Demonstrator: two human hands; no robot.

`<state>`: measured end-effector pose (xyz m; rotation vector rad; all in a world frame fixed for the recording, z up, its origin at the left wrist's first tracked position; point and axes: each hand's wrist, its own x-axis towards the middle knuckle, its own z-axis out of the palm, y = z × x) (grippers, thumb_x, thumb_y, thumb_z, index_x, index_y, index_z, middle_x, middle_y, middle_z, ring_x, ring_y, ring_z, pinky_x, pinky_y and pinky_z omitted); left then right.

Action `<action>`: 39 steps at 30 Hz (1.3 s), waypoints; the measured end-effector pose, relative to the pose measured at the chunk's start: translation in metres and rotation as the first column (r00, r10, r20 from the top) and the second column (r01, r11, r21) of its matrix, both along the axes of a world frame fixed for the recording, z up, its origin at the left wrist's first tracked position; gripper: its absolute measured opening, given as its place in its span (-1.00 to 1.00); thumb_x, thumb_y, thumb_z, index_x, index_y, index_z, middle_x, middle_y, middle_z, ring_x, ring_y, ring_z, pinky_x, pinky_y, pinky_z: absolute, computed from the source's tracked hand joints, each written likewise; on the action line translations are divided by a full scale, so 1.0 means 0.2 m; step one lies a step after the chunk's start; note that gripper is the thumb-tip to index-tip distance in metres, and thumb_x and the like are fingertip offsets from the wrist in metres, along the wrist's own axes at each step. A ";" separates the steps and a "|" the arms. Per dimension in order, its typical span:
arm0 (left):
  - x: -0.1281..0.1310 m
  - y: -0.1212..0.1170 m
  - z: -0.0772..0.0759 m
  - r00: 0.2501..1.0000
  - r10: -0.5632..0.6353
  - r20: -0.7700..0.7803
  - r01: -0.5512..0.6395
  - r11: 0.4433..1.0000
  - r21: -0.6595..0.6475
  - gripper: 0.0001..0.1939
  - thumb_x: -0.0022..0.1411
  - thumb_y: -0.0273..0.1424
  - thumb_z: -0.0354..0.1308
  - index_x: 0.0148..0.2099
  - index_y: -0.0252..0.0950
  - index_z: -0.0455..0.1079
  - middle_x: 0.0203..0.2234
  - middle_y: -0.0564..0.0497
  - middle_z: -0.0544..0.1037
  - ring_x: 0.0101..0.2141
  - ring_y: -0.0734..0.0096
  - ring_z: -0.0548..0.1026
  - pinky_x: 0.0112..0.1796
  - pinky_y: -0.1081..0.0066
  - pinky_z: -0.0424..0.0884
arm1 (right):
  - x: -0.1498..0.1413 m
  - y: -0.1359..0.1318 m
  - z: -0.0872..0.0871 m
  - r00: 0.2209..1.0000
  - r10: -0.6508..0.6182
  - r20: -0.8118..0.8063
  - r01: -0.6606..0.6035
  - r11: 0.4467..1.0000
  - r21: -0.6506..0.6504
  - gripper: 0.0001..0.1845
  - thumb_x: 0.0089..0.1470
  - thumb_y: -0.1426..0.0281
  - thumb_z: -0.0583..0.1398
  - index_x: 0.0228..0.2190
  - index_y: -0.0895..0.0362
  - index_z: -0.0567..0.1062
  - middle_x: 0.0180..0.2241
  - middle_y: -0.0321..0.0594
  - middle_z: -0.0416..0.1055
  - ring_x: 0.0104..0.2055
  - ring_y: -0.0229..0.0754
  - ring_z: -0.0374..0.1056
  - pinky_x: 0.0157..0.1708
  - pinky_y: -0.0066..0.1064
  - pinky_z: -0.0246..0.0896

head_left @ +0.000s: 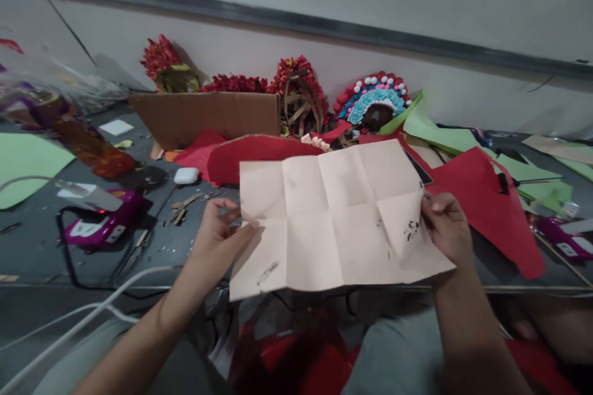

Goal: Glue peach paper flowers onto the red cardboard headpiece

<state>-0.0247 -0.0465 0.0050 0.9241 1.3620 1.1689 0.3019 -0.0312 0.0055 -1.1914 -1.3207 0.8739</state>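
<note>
A creased sheet of pale pinkish paper (pixel 308 228) is spread out above the table's front edge. Fold lines divide it into several panels, and dark smudges mark its right side and lower left. My left hand (pixel 225 234) pinches the left edge, thumb on top. At the right edge, my right hand (pixel 447 225) grips the same sheet, its fingers partly behind the paper. Just beyond the sheet lies red paper (pixel 259 157), and more red paper (pixel 486 203) lies to the right of my right hand.
A cardboard box (pixel 208 114) stands before red paper flowers (pixel 160 58). A decorated fan-shaped piece (pixel 377 102) leans against the wall. Purple-white power sockets (pixel 104 219) with cables sit left, near a white earbud case (pixel 186 176). Green paper (pixel 440 129) lies at right.
</note>
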 end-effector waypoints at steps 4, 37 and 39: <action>-0.03 -0.07 -0.01 0.963 -0.260 -0.071 0.256 0.964 -0.064 -0.74 -0.02 -0.30 0.27 -0.33 -0.26 0.28 -0.44 0.08 0.47 -0.55 0.56 0.41 -0.58 0.58 0.29 | 0.01 -0.08 -0.03 0.973 -0.148 -0.179 0.154 0.988 0.022 -0.71 -0.07 0.31 0.24 -0.59 0.05 0.19 -0.40 -0.43 0.34 -0.48 -0.31 0.32 -0.49 -0.42 0.25; -0.27 -0.03 0.09 0.871 0.091 -0.483 -0.092 0.996 0.022 -0.51 -0.26 -0.13 0.29 -0.15 0.02 0.46 -0.41 0.04 0.60 -0.20 0.02 0.51 -0.25 0.14 0.45 | -0.01 -0.15 -0.04 0.919 0.059 0.389 -0.003 0.990 -0.142 -0.49 -0.11 0.24 0.27 -0.08 0.15 0.44 -0.48 -0.29 0.34 -0.43 -0.30 0.32 -0.32 -0.46 0.35; -0.26 -0.04 0.10 0.823 0.140 -0.550 -0.127 0.990 0.062 -0.53 -0.24 -0.10 0.27 -0.18 -0.02 0.48 -0.28 0.04 0.60 -0.11 0.00 0.47 -0.14 0.09 0.43 | -0.01 -0.16 -0.04 0.907 0.019 0.420 0.026 0.995 -0.100 -0.51 -0.10 0.23 0.27 -0.10 0.14 0.46 -0.44 -0.25 0.39 -0.41 -0.27 0.34 -0.31 -0.42 0.36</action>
